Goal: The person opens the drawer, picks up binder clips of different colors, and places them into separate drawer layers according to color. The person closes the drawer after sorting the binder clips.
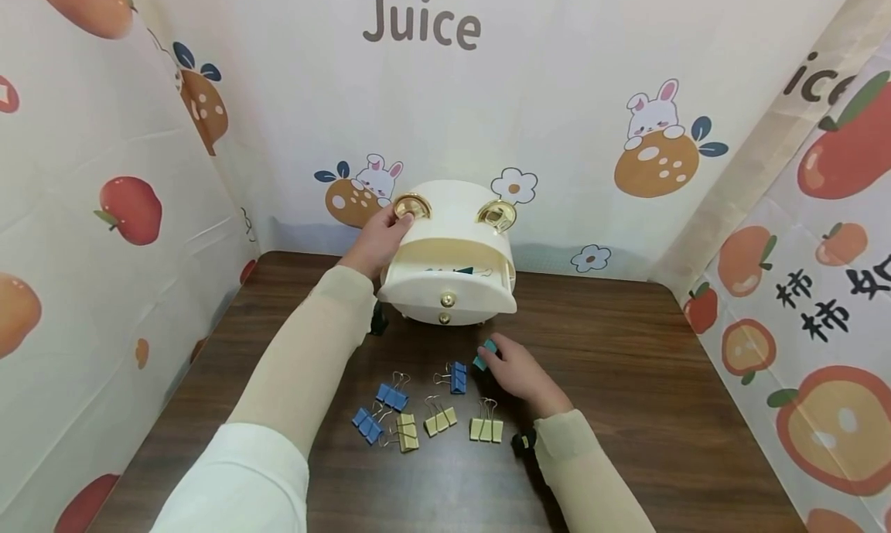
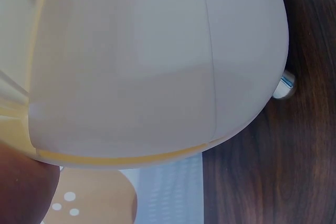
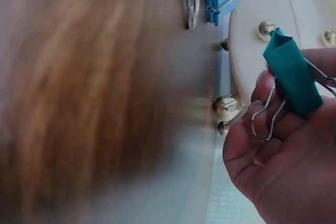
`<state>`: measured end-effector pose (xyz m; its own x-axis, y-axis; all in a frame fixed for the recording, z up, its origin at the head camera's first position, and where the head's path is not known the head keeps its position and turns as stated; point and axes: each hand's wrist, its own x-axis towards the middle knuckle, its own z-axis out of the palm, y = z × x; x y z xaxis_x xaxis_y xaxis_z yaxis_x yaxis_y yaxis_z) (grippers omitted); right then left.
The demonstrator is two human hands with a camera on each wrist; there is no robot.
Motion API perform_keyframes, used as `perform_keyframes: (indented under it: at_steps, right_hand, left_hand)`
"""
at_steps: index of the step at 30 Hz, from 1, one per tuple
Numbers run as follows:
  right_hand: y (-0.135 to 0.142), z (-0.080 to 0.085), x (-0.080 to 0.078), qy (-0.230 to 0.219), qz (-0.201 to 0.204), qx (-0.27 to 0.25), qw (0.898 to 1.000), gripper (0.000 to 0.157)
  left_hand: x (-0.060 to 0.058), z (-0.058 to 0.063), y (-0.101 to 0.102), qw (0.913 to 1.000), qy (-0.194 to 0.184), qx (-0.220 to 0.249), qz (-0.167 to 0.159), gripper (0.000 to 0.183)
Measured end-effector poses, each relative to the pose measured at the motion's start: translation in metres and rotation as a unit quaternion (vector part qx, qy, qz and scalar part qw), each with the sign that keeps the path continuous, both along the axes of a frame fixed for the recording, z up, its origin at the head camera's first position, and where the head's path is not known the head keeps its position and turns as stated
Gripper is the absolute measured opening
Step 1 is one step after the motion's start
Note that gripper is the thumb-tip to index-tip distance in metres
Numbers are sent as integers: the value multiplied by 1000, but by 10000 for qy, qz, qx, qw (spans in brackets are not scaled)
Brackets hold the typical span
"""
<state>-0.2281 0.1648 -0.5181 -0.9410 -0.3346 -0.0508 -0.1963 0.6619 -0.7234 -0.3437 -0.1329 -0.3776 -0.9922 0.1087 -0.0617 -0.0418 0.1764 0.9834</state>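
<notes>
A white drawer box [image 1: 457, 208] with two round gold ears stands at the back of the table, its upper drawer [image 1: 418, 289] pulled out. Dark teal bits and a wire handle show inside that drawer. My left hand [image 1: 378, 241] holds the box at its left side, thumb at the left gold ear [image 1: 415, 203]. In front of the box, my right hand [image 1: 518, 369] grips a teal binder clip [image 3: 294, 74] between thumb and fingers, a wire handle sticking out. Blue binder clips [image 1: 458, 378] and yellow binder clips [image 1: 486, 430] lie left of and below this hand.
The dark wooden table [image 1: 612, 363] carries everything. A printed curtain [image 1: 557, 76] hangs close behind the box and along both sides. The lower drawer, with a small gold knob [image 1: 444, 318], sits closed beneath the upper one.
</notes>
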Motion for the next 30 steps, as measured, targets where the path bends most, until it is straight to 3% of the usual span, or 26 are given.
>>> perform_keyframes:
  at_steps: [10, 15, 21, 30]
  right_hand:
    - [-4, 20, 10, 402, -28, -178, 9990, 17]
    - [-7, 41, 19, 649, 540, -555, 9949, 13]
    - [-14, 78, 27, 1047, 1281, -885, 9822, 9]
    - [-18, 124, 34, 1954, 1795, -1052, 9584, 8]
  left_hand:
    - [-2, -1, 0, 10000, -1, -9, 2, 51]
    - [-2, -1, 0, 10000, -13, 22, -6, 51]
    - [-2, 0, 0, 9999, 50, 140, -4, 51]
    - [-4, -2, -1, 9998, -24, 177, -81, 51]
